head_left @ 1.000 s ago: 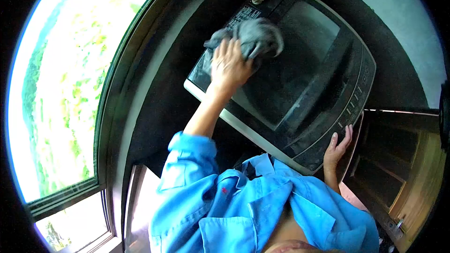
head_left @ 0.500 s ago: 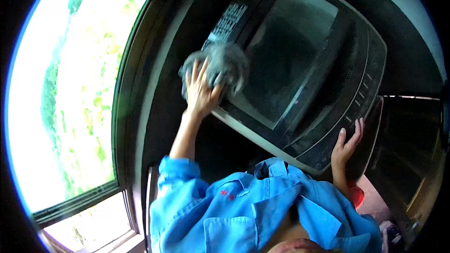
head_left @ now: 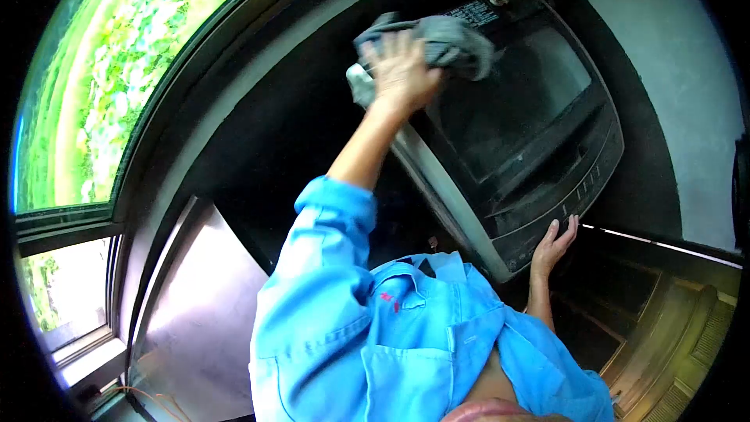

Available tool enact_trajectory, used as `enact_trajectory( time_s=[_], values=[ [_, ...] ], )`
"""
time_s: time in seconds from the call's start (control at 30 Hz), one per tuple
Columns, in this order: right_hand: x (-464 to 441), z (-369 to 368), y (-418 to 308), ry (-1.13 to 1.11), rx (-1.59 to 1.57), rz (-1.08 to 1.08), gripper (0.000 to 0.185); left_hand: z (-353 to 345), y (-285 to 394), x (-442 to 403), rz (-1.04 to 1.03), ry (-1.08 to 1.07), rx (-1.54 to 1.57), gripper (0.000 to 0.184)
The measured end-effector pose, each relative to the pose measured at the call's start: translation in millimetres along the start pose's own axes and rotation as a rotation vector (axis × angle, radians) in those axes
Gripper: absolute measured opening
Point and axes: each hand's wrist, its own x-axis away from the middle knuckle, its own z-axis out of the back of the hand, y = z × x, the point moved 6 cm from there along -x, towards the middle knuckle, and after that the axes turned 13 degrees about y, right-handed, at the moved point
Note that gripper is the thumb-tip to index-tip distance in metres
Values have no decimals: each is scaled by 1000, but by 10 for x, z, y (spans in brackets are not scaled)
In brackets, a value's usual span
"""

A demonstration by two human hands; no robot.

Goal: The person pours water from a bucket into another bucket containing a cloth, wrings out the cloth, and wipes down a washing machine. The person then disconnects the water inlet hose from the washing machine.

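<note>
Our hands are well apart: the left hand point(head_left: 402, 76), fingers spread, lies over a crumpled, slightly blurred grey cloth point(head_left: 462, 45), which hides the far left part of the washing machine point(head_left: 543, 144); the right hand point(head_left: 551, 250) rests fingertips on its near right edge. Through the dark, smooth window point(head_left: 516, 90) we cannot make out contents.
</note>
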Motion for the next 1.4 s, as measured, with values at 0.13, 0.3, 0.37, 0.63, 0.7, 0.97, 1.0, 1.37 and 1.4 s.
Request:
enact_trajectory(
  time_s=[0.13, 0.3, 0.37, 0.63, 0.7, 0.97, 1.0, 1.37, 1.4],
  values=[
    [-5, -31, 37, 48, 7, -25, 43, 42, -918, 201, 517, -56, 443, 42],
    [2, -36, 15, 49, 14, 17, 42, 100, -725, 666, 406, 384, 723, 52],
    [12, -11, -7, 32, -1, 26, 41, 70, -468, 1052, 392, 358, 871, 67],
    [-7, -47, 67, -36, 25, -61, 46, 217, 496, 2092, 336, 154, 867, 80],
    [-10, -47, 78, -31, 41, -39, 47, 119, 350, 1964, 370, 249, 858, 80],
    [-21, -12, 13, -91, 40, -63, 47, -1080, -1125, 1329, 1028, 457, 1106, 57],
    [-15, -23, 23, -104, 63, -45, 47, -1155, -1325, 1262, 1093, 501, 1283, 56],
    [-29, 11, 35, -170, -17, -114, 49, -2109, 208, 3645, 1658, -378, 1167, 70],
    [-34, 17, 40, -178, -8, -90, 49, -1488, 440, 3603, 1628, -513, 1097, 69]
  ],
)
